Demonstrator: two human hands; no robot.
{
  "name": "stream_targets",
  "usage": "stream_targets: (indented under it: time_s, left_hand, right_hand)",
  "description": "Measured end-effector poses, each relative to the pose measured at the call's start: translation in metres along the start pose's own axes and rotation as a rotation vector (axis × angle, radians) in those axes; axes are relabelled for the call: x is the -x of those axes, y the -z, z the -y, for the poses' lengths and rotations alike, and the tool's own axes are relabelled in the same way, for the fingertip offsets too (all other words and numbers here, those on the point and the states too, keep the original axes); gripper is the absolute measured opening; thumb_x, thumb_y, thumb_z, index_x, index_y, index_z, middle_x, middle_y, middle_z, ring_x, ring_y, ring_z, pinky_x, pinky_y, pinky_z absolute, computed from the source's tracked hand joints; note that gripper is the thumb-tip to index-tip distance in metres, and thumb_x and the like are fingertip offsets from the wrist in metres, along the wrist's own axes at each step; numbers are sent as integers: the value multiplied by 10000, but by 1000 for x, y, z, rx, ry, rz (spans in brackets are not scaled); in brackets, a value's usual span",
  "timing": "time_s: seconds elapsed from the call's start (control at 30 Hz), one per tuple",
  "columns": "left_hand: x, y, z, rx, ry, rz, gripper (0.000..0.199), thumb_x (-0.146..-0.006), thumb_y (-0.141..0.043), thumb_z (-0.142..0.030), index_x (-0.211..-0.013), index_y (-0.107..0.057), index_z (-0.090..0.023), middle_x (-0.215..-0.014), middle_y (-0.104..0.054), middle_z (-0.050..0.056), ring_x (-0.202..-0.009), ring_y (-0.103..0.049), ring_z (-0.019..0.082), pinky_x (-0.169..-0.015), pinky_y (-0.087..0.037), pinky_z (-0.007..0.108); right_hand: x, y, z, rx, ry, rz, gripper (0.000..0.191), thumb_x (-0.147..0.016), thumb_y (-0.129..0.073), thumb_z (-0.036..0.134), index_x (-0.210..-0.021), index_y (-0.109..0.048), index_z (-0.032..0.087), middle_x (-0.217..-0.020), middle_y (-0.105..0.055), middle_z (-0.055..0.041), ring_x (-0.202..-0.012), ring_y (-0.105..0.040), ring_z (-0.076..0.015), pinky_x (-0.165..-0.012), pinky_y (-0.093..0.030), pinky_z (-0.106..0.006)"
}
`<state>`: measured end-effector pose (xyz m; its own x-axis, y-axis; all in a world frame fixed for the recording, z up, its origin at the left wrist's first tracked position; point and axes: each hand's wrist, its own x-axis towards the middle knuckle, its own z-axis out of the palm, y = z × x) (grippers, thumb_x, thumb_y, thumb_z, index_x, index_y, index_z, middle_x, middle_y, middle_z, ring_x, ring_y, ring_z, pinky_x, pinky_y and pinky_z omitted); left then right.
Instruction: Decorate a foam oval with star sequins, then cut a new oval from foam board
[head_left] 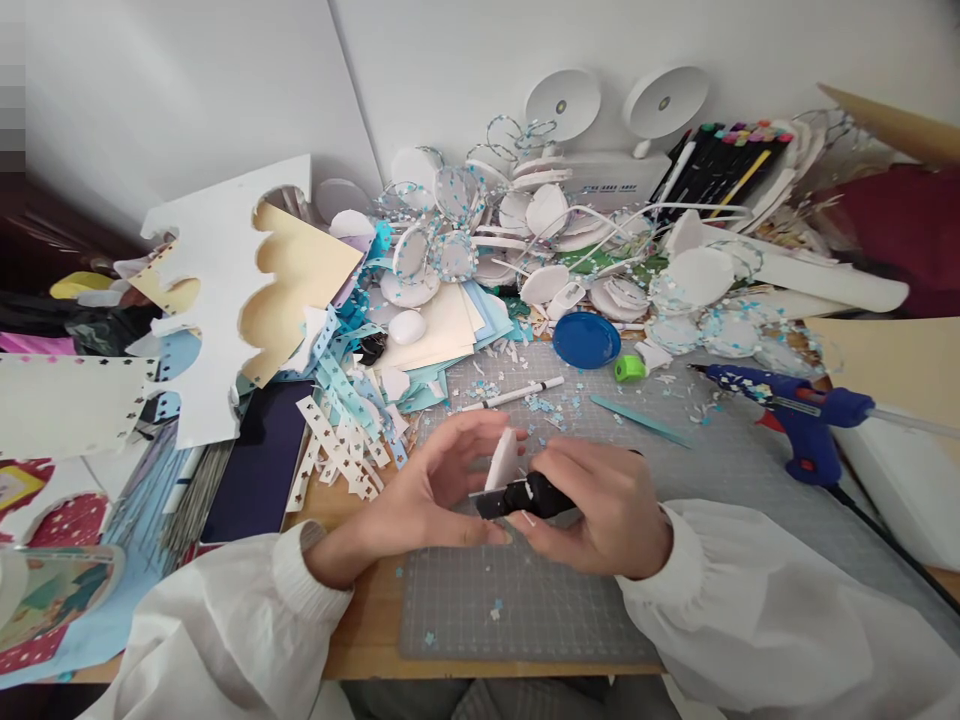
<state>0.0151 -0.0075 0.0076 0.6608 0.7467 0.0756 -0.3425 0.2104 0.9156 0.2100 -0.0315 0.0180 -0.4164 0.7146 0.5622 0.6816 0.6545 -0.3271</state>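
Above the grey cutting mat (525, 610), my right hand (600, 500) is wrapped round a black-handled cutter (544, 495) whose blade points left. My left hand (450, 480) curves round a small white foam piece (503, 458), fingers behind it and thumb below the blade. The blade lies against or just beneath the foam piece's lower edge; the exact contact is hard to make out. Small blue and white stars (496, 608) are scattered on the mat.
A blue glue gun (802, 410) lies at the right, its cord running toward the front. Behind the hands are a white pen (517, 394), a blue lid (586, 340), a green tape roll (629, 368) and teal tweezers (641, 420). White foam discs and paper scraps pile up behind.
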Motion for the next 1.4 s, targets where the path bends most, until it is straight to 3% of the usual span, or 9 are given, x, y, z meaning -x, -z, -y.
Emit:
stream_targets:
  time_s: [0.07, 0.3, 0.5, 0.73, 0.87, 0.97, 1.2, 1.4]
  left_hand:
    - [1, 1, 3, -28, 1, -37, 838, -564, -793, -29, -1288, -473, -304, -1316, -500, 75, -1257, -448, 263, -1034, -390, 397]
    - [1, 1, 0, -104, -21, -34, 712, -610, -758, -51, -1253, -534, -259, -1352, -464, 77, -1277, -428, 267, -1068, -362, 375]
    - [1, -1, -5, -44, 35, -2, 735, -626, -749, -29, -1256, -511, -324, -1337, -495, 40, -1260, -452, 233, -977, -417, 300]
    - [3, -1, -2, 29, 110, 47, 733, -650, -747, -46, -1262, -485, -352, -1201, -561, 32, -1025, -577, 170, -781, -466, 233]
    - [2, -1, -7, 143, 149, 75, 561, -726, -719, -167, -1237, -526, -293, -1183, -548, 57, -960, -571, 151, -695, -457, 193]
    - [2, -2, -8, 130, 128, 50, 415, -792, -663, -197, -1191, -571, -265, -1151, -566, 62, -1009, -561, 158, -769, -461, 213]
    - [2, -1, -8, 112, 153, 39, 696, -684, -734, -61, -1292, -507, -315, -1356, -515, 81, -1263, -471, 255, -929, -458, 327]
    - [0, -4, -10, 123, 228, -7, 663, -643, -742, -2, -1231, -582, -261, -1317, -570, 89, -1281, -472, 265, -1011, -425, 371]
  right_hand:
    - [0, 0, 0, 18, 19, -3, 306, -823, -529, 414, -629, -516, 178, -519, -471, 4, -455, -428, -122, -452, -298, -266]
    - [-1, 2, 1, 31, 14, 1, 305, -833, -524, 409, -630, -516, 181, -515, -486, 2, -449, -435, -122, -450, -301, -265]
    - [0, 1, -2, -19, -42, -43, 268, -843, -537, 383, -690, -547, 163, -552, -542, -15, -486, -483, -126, -476, -329, -257]
    - [1, -1, -1, -14, -35, -32, 310, -860, -515, 401, -669, -551, 159, -520, -490, -3, -457, -443, -122, -455, -299, -266]
    - [0, 0, -1, -35, -45, -26, 288, -857, -526, 381, -684, -563, 154, -535, -517, -14, -475, -472, -129, -466, -316, -266]
    - [0, 1, -1, -50, -56, -20, 268, -852, -538, 372, -704, -576, 153, -548, -537, -18, -484, -491, -130, -473, -329, -263]
    - [0, 1, 0, -23, -30, -25, 278, -860, -513, 409, -735, -574, 168, -574, -568, -19, -504, -529, -135, -484, -360, -260]
    - [-1, 1, 2, 24, -8, -23, 308, -870, -488, 427, -693, -548, 183, -549, -538, -4, -479, -495, -126, -470, -346, -261]
